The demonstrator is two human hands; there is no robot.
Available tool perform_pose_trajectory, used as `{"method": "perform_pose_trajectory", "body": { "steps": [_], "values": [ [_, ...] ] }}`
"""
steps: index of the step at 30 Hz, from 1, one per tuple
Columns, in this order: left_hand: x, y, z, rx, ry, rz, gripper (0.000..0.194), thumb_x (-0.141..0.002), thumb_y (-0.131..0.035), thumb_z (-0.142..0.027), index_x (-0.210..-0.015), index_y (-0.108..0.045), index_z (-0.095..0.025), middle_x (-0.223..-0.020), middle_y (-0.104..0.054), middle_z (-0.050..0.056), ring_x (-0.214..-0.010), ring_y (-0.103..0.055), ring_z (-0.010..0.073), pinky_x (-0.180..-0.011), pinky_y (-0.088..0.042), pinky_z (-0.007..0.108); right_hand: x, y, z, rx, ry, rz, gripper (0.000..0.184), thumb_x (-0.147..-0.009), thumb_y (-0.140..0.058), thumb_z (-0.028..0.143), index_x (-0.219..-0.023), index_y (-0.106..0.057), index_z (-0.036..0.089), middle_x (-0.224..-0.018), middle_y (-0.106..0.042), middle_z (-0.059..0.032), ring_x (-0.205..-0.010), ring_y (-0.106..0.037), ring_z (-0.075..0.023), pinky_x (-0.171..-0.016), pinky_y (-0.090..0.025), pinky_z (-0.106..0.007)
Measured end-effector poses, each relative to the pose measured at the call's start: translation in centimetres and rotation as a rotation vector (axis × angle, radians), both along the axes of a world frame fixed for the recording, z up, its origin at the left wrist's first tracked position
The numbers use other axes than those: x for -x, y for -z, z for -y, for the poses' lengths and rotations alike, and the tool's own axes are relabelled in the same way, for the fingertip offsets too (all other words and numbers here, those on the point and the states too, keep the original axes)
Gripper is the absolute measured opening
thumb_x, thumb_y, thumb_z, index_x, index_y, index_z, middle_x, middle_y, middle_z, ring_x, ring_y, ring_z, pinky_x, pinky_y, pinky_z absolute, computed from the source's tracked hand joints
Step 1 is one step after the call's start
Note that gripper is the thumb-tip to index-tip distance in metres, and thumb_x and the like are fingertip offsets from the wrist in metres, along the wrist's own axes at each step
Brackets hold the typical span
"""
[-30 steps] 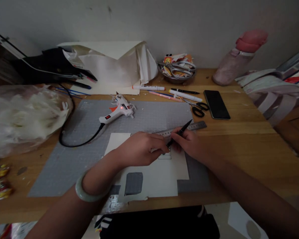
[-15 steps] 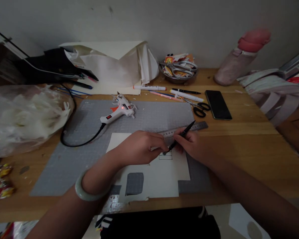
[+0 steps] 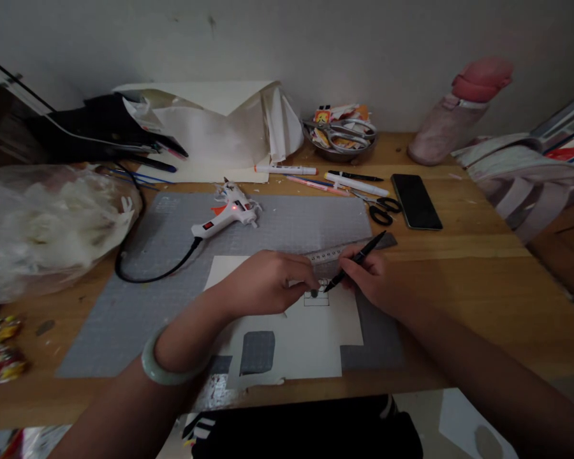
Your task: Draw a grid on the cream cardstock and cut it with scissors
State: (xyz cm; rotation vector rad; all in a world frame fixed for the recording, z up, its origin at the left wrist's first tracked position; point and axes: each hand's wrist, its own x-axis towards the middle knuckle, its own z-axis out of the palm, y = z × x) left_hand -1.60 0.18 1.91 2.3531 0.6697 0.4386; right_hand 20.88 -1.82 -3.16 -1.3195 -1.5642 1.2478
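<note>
My right hand (image 3: 370, 274) is closed around a black pen (image 3: 363, 250), its tip down at a drawn figure of boxes and small curves (image 3: 316, 301) on white paper (image 3: 306, 347). My left hand (image 3: 280, 284) is closed, with thumb and forefinger at a small dark round piece (image 3: 314, 293) on that drawing; its exact kind is too small to tell. The paper has a cut-out opening and notched edges, and it lies on a grey cutting mat (image 3: 172, 255). Just beyond the hands a metal ruler (image 3: 328, 255) lies slanted, partly covered by the right hand.
A white glue gun (image 3: 227, 213) with its light on lies left on the mat, its black cord looping. Markers (image 3: 287, 170), black-handled scissors (image 3: 381, 213) and a phone (image 3: 417, 202) lie behind. Around them are a bowl of scraps (image 3: 342, 153), a pink bottle (image 3: 435, 131) and a plastic bag (image 3: 52, 236).
My right hand has shifted slightly right, and the pen tip has come away from the left fingertips, showing more of the drawing and the round piece. My left hand stays nearly still.
</note>
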Motion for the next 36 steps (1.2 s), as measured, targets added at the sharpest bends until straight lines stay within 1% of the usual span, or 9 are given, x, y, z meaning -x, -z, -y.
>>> {"method": "perform_pose_trajectory", "body": {
  "steps": [6, 10, 14, 17, 20, 22, 24, 27, 36],
  "values": [
    [-0.3, -0.1, 0.3, 0.013, 0.023, -0.003, 0.021, -0.086, -0.052, -0.009, -0.089, -0.071, -0.016, -0.089, -0.072, 0.003, -0.075, -0.065, 0.0104, -0.066, -0.045, 0.018, 0.0, 0.2, -0.2, -0.017, -0.015, 0.033, 0.023, -0.085, -0.052, 0.037, -0.070, -0.055, 0.020, -0.056, -0.049, 0.0036, -0.048, -0.045, -0.0103, -0.045, -0.035, -0.022],
    [-0.5, -0.1, 0.5, 0.014, 0.032, 0.004, 0.022, -0.086, -0.051, -0.009, -0.090, -0.071, -0.017, -0.091, -0.073, 0.002, -0.075, -0.065, 0.0104, -0.068, -0.046, 0.019, 0.0, -0.3, 0.0, -0.116, -0.067, 0.084, 0.021, -0.086, -0.048, 0.032, -0.070, -0.055, 0.020, -0.056, -0.048, 0.0039, -0.048, -0.045, -0.0102, -0.047, -0.036, -0.023],
    [-0.6, 0.0, 0.5, 0.016, 0.033, 0.008, 0.021, -0.086, -0.051, -0.010, -0.089, -0.070, -0.017, -0.090, -0.073, 0.003, -0.074, -0.065, 0.0104, -0.066, -0.045, 0.019, -0.3, -1.6, 0.9, -0.417, -0.118, 0.213, 0.019, -0.085, -0.047, 0.023, -0.067, -0.053, 0.021, -0.058, -0.052, 0.0021, -0.051, -0.048, -0.0120, -0.048, -0.037, -0.025],
    [-0.6, 0.1, 0.4, 0.026, 0.040, 0.020, 0.021, -0.086, -0.051, -0.010, -0.088, -0.070, -0.017, -0.090, -0.072, 0.003, -0.076, -0.065, 0.0106, -0.067, -0.046, 0.019, -0.5, -2.1, 1.7, -0.694, -0.297, 0.203, 0.020, -0.086, -0.045, 0.018, -0.069, -0.054, 0.022, -0.060, -0.056, 0.0013, -0.054, -0.052, -0.0123, -0.051, -0.041, -0.025],
    [-0.6, 0.1, 0.3, 0.034, 0.049, 0.019, 0.020, -0.086, -0.051, -0.010, -0.089, -0.070, -0.018, -0.091, -0.072, 0.003, -0.077, -0.065, 0.0108, -0.069, -0.046, 0.019, -0.2, -1.9, 2.1, -0.973, -0.487, 0.264, 0.018, -0.090, -0.046, 0.020, -0.076, -0.057, 0.021, -0.068, -0.062, -0.0014, -0.065, -0.058, -0.0134, -0.061, -0.048, -0.026],
    [-0.5, 0.1, 0.3, 0.030, 0.048, 0.009, 0.019, -0.086, -0.053, -0.010, -0.091, -0.070, -0.017, -0.091, -0.072, 0.003, -0.078, -0.065, 0.0108, -0.068, -0.045, 0.019, 0.1, -1.4, 2.2, -1.142, -0.535, 0.347, 0.015, -0.090, -0.050, 0.024, -0.078, -0.059, 0.020, -0.068, -0.062, -0.0021, -0.066, -0.058, -0.0135, -0.062, -0.049, -0.026],
    [-0.5, 0.1, 0.3, 0.027, 0.039, 0.003, 0.019, -0.086, -0.054, -0.010, -0.092, -0.071, -0.017, -0.091, -0.072, 0.003, -0.077, -0.065, 0.0108, -0.068, -0.044, 0.019, 0.5, -1.0, 2.2, -1.233, -0.568, 0.444, 0.015, -0.089, -0.053, 0.026, -0.077, -0.059, 0.019, -0.065, -0.061, -0.0006, -0.061, -0.056, -0.0124, -0.059, -0.048, -0.025],
    [-0.5, 0.2, 0.3, 0.024, 0.029, 0.006, 0.019, -0.086, -0.054, -0.009, -0.091, -0.071, -0.017, -0.090, -0.072, 0.002, -0.074, -0.064, 0.0103, -0.066, -0.044, 0.019, 0.8, -0.8, 2.1, -1.284, -0.577, 0.540, 0.014, -0.089, -0.055, 0.025, -0.076, -0.059, 0.019, -0.062, -0.059, 0.0005, -0.057, -0.054, -0.0117, -0.055, -0.045, -0.025],
    [-0.6, 0.3, 0.3, 0.010, 0.032, 0.013, 0.020, -0.083, -0.055, -0.008, -0.090, -0.071, -0.017, -0.090, -0.072, 0.002, -0.073, -0.064, 0.0102, -0.066, -0.045, 0.020, 1.0, -0.8, 2.2, -1.307, -0.555, 0.611, 0.012, -0.090, -0.053, 0.022, -0.081, -0.060, 0.018, -0.063, -0.059, -0.0001, -0.056, -0.051, -0.0123, -0.054, -0.041, -0.026]
  ]
}}
